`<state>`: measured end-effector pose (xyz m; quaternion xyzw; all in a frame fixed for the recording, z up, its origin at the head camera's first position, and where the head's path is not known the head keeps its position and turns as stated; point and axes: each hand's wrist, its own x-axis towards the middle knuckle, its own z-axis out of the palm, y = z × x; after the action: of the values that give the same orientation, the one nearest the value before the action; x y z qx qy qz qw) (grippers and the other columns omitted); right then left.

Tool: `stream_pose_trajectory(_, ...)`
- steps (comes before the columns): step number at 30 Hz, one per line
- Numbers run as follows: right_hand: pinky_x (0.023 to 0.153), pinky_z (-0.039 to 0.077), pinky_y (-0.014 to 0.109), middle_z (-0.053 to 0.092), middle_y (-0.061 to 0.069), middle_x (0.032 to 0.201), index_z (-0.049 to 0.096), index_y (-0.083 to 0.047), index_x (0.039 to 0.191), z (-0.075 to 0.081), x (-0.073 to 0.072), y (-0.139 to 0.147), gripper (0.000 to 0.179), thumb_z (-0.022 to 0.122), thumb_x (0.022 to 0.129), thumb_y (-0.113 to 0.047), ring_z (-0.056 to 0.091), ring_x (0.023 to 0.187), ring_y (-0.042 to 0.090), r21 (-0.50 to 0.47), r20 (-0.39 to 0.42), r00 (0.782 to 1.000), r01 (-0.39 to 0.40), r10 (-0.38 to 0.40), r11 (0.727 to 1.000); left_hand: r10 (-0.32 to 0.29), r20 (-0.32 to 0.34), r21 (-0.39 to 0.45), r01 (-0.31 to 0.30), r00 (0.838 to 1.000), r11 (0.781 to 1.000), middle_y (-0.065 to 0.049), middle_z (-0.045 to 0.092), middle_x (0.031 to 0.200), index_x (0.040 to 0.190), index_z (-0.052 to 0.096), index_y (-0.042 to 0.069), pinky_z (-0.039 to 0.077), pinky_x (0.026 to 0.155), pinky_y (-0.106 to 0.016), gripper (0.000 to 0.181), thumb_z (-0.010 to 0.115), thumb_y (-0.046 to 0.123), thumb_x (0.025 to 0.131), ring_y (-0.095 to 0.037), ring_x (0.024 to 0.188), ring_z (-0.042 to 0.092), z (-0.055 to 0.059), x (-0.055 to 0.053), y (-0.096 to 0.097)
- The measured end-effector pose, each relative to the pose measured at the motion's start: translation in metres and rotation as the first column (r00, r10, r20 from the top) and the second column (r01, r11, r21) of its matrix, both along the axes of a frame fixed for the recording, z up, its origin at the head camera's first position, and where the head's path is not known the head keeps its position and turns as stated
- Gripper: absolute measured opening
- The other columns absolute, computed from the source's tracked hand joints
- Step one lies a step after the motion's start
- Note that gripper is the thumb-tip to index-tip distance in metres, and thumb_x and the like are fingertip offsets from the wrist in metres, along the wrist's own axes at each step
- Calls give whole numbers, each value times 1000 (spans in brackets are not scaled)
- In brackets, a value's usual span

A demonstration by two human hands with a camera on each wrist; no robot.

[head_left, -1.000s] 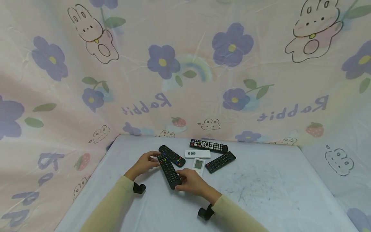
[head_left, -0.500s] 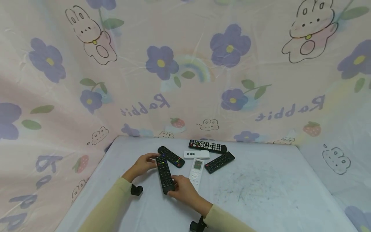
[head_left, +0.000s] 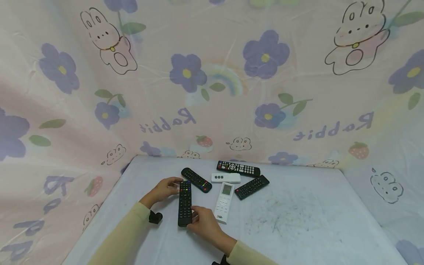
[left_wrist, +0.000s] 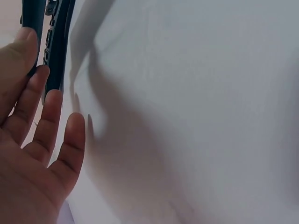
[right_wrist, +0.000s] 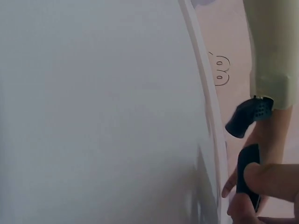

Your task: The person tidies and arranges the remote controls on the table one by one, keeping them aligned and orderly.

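Both hands grip one slim black remote control (head_left: 184, 204), which points nearly straight away from the person and covers part of the white tabletop. At its far end, my left hand (head_left: 165, 189) pinches it between thumb and forefinger; the other fingers (left_wrist: 74, 140) are spread loosely in the left wrist view. Its near end sits between the thumb and fingers of my right hand (head_left: 205, 222). In the right wrist view, the remote's dark end (right_wrist: 247, 163) shows beside the thumb. Just beyond the far end lies a second black remote control (head_left: 196, 179) with coloured buttons.
A white air-conditioner remote (head_left: 223, 204) with a display lies right of the right hand. Behind it are a small white remote (head_left: 226, 178), a black remote with pale buttons (head_left: 238, 168) and another black remote (head_left: 252, 187). Patterned cloth (head_left: 218, 121) surrounds the table (head_left: 298, 221).
The held remote's near end has swung left and toward the person, so it now lies straighter. My right hand went with it, uncovering the white air-conditioner remote. My left hand stays at the far end.
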<state>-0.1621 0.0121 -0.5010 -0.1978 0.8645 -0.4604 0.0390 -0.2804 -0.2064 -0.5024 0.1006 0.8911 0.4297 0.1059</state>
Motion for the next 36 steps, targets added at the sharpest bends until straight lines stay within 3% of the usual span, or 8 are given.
stream_pose_trajectory(8, 59, 52, 14, 70, 2, 80, 61, 6, 117, -12, 6, -12, 58, 83, 64, 1, 62, 63, -2, -138, 51, 999, 17, -10, 990, -49, 21, -74, 50, 999, 996, -7, 59, 132, 127, 61, 18, 44, 100, -53, 46, 71, 8, 83, -32, 121, 53, 5, 2, -4)
stream_pose_trajectory(13, 59, 51, 15, 65, -1, 79, 55, 5, 120, -19, 9, -19, 67, 85, 60, 2, 61, 63, 1, -202, 148, 988, 65, -35, 977, -62, 31, -104, 65, 998, 992, -5, 60, 131, 123, 63, 19, 38, 102, -58, 46, 74, 8, 80, -31, 122, 52, 5, 2, -5)
stream_pose_trajectory(19, 58, 51, 17, 63, -2, 77, 53, 3, 121, -23, 11, -27, 73, 87, 57, 1, 61, 62, 4, -211, 213, 976, 97, -51, 973, -101, 31, -154, 105, 994, 982, -5, 60, 131, 120, 65, 19, 35, 106, -59, 46, 76, 6, 78, -34, 125, 50, 5, 0, -7)
stream_pose_trajectory(26, 58, 50, 18, 62, -1, 76, 52, 0, 120, -23, 17, -33, 71, 86, 59, 0, 60, 62, 6, -206, 258, 965, 109, -54, 972, -133, 38, -153, 137, 990, 979, -7, 60, 130, 118, 67, 18, 33, 108, -59, 47, 74, 0, 75, -38, 129, 47, 4, 0, -8)
stream_pose_trajectory(36, 54, 47, 19, 61, -2, 70, 51, -1, 119, -23, 21, -37, 69, 87, 60, -4, 57, 58, 5, -191, 265, 963, 109, -56, 975, -162, 46, -177, 167, 986, 970, -6, 61, 127, 117, 66, 18, 33, 109, -57, 47, 75, -1, 74, -36, 130, 46, 0, -2, -10)
